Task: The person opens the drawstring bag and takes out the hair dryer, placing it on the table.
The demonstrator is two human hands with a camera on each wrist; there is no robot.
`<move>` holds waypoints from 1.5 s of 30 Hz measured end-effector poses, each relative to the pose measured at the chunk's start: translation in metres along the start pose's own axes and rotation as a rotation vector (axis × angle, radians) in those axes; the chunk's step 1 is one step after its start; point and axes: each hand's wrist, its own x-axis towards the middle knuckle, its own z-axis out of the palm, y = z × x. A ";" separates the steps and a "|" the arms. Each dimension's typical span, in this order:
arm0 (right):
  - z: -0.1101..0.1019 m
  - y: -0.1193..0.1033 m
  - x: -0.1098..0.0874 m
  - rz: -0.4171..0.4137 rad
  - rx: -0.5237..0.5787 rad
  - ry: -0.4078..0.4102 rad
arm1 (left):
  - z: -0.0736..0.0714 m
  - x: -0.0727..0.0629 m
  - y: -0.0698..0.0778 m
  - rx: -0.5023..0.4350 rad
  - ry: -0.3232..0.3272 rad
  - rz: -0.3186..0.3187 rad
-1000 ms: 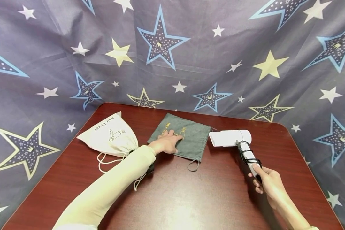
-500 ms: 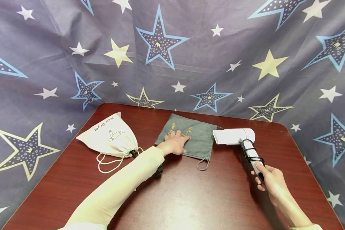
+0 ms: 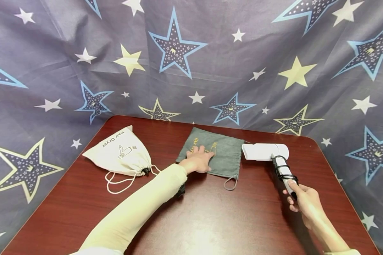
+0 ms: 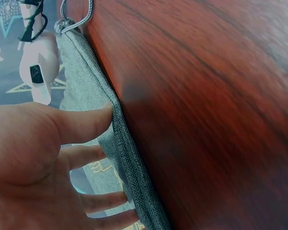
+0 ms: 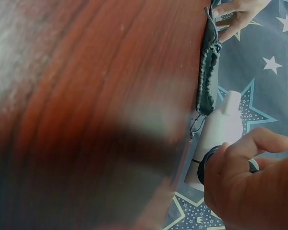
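A grey drawstring bag [image 3: 226, 156] printed with a hair dryer lies flat on the table. My left hand [image 3: 198, 159] rests on it with spread fingers; in the left wrist view the thumb [image 4: 89, 124] and fingertips touch the cloth near its edge. My right hand [image 3: 306, 200] grips the handle of a white hair dryer [image 3: 263, 151], its black cord [image 3: 285, 176] wound round the handle. The dryer's nozzle points left, close by the bag's mouth. In the right wrist view that mouth [image 5: 209, 86] gapes a little, facing the dryer [image 5: 218, 127].
On the table's left lies a cream drawstring bag [image 3: 122, 154] marked "Hair Dryer", its white cords [image 3: 119, 186] trailing toward the front. The reddish-brown table [image 3: 229, 226] meets a star-patterned curtain [image 3: 210, 71] at the back and sides.
My left hand has slid right with the grey bag under it. The right hand and the hair dryer have also shifted slightly right. The cream bag stays where it was.
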 end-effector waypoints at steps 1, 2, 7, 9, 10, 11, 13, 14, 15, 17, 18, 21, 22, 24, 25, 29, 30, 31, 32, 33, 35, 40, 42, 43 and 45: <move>-0.001 0.001 0.000 -0.001 0.004 0.002 | 0.000 0.000 0.001 0.005 0.007 0.001; -0.002 0.001 0.000 -0.001 0.006 0.004 | 0.000 0.001 0.003 0.011 0.012 0.003; -0.005 0.004 0.001 -0.004 0.011 0.021 | 0.002 0.005 0.010 0.022 0.011 0.002; -0.006 0.004 0.002 -0.008 0.013 0.026 | 0.002 0.006 0.014 0.021 0.016 -0.001; -0.007 0.004 0.002 -0.008 0.013 0.026 | 0.002 0.007 0.016 0.017 0.017 -0.003; -0.007 0.004 0.002 -0.006 0.012 0.025 | 0.002 0.007 0.017 0.013 0.018 -0.004; -0.009 0.004 0.003 -0.005 0.013 0.026 | 0.000 0.005 0.018 -0.001 0.022 0.001; -0.009 0.004 0.003 -0.004 0.014 0.026 | -0.001 0.003 0.018 -0.012 0.021 0.003; -0.010 0.004 0.004 0.000 0.013 0.026 | -0.003 0.002 0.018 -0.022 0.023 0.004; -0.012 0.005 0.005 0.002 0.014 0.028 | -0.008 -0.003 0.015 -0.046 0.019 0.013; -0.013 0.005 0.006 0.000 0.011 0.033 | -0.011 -0.006 0.014 -0.052 0.022 0.019; -0.019 0.006 0.006 -0.003 -0.002 0.041 | -0.020 -0.019 0.011 -0.051 0.029 0.048; -0.021 0.006 0.006 -0.002 -0.004 0.044 | -0.022 -0.023 0.011 -0.048 0.018 0.065; -0.027 0.006 0.005 0.002 -0.008 0.051 | -0.022 -0.031 0.010 -0.032 -0.003 0.104; -0.029 0.007 0.004 0.006 -0.008 0.050 | -0.022 -0.034 0.010 -0.024 -0.022 0.123; -0.037 0.008 0.004 0.021 0.016 0.054 | -0.013 -0.038 0.012 -0.011 -0.076 0.160; -0.038 0.009 0.004 0.022 0.019 0.053 | -0.011 -0.037 0.012 -0.011 -0.078 0.160; -0.040 0.010 0.005 0.023 0.029 0.055 | -0.008 -0.037 0.014 -0.013 -0.077 0.158; -0.041 0.010 0.005 0.022 0.037 0.059 | -0.006 -0.036 0.015 -0.014 -0.070 0.156; -0.043 0.010 0.006 0.023 0.044 0.063 | -0.005 -0.035 0.018 -0.017 -0.063 0.157; -0.046 0.011 0.006 0.025 0.054 0.077 | -0.003 -0.034 0.023 -0.012 -0.058 0.166; -0.053 0.010 0.009 0.030 0.067 0.103 | 0.001 -0.029 0.039 0.001 -0.074 0.180; -0.055 0.009 0.011 0.029 0.076 0.114 | 0.003 -0.025 0.045 0.001 -0.080 0.177; -0.055 0.009 0.013 0.027 0.081 0.120 | 0.003 -0.024 0.047 0.001 -0.080 0.176; -0.056 0.008 0.016 0.023 0.088 0.135 | 0.005 -0.020 0.051 0.008 -0.079 0.176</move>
